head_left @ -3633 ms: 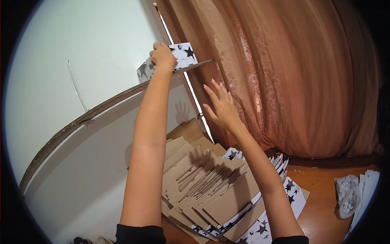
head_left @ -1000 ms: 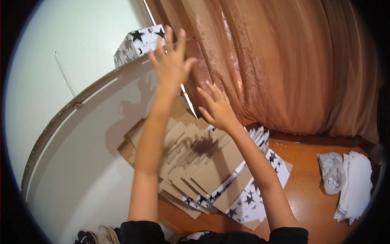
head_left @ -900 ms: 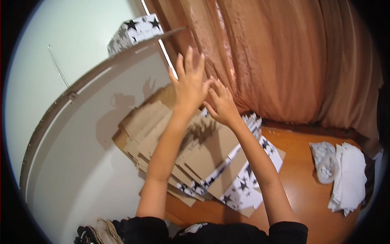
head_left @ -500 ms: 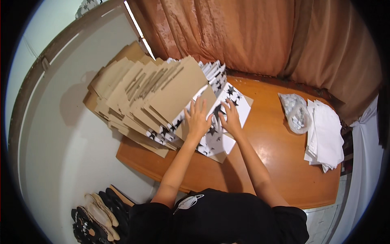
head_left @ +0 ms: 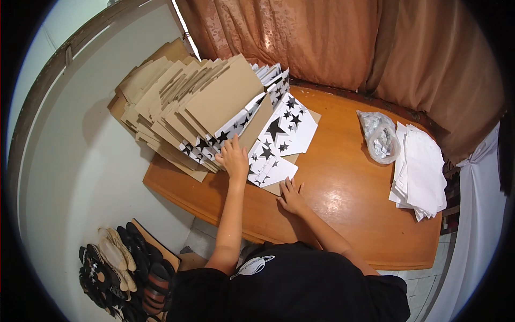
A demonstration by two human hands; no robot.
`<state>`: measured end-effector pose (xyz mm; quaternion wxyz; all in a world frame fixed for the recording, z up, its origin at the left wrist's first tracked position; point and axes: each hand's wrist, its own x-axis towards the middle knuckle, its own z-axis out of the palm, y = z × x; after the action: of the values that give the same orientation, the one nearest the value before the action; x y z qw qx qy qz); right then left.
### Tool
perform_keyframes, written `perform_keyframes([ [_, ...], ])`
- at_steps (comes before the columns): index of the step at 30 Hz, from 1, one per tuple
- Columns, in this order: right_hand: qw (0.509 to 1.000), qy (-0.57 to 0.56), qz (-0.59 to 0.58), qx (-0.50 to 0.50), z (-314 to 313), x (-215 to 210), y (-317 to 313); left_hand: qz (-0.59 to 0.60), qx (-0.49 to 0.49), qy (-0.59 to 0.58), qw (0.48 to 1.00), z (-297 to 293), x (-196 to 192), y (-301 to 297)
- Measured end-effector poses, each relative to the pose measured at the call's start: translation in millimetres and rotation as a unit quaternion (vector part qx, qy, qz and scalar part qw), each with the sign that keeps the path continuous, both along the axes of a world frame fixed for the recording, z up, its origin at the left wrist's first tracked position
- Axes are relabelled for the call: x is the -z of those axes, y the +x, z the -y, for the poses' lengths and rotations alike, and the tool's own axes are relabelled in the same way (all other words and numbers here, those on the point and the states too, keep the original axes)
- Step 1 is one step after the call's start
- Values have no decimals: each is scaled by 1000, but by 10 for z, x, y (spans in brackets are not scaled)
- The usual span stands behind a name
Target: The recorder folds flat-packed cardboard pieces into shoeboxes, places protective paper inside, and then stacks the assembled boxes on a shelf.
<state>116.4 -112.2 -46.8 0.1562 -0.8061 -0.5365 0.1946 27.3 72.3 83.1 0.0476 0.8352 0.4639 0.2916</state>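
Note:
A large stack of brown cardboard pieces [head_left: 214, 96] leans in overlapping rows on the left of the table, with star-printed white edges showing along its near side. In front of it lies an unfolded white cardboard piece with black stars [head_left: 292, 124], brown on its other side. My left hand [head_left: 234, 160] is open, fingers spread, at the near edge of the stack beside the star-printed piece's left side. At that piece's near right corner rests my right hand [head_left: 293, 198], fingers stretched out and touching the edge. Neither hand grips anything.
On the right of the wooden table [head_left: 343, 214] are a clear plastic bag [head_left: 381, 140] and a pile of white sheets [head_left: 421, 169]. Brown curtains [head_left: 316, 43] hang behind the table. Shoes [head_left: 120, 263] stand on the floor at lower left.
My hands have come down from the middle of the star-printed piece. The left is now at the stack's near edge and the right at the piece's near corner. The view has shifted slightly.

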Motion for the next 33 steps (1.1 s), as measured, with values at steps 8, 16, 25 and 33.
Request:
perform_keyframes([
  [8,995,59,-63,57,543,-15,305,59,26,-36,997,433,-309,165],
  [16,917,290,-66,267,920,-470,343,445,107,-372,808,1216,426,247],
  [25,952,-21,31,305,1524,-52,411,124,192,-342,911,2183,957,-120],
  [33,945,81,86,307,1527,68,459,32,295,-115,948,1473,1135,455],
])
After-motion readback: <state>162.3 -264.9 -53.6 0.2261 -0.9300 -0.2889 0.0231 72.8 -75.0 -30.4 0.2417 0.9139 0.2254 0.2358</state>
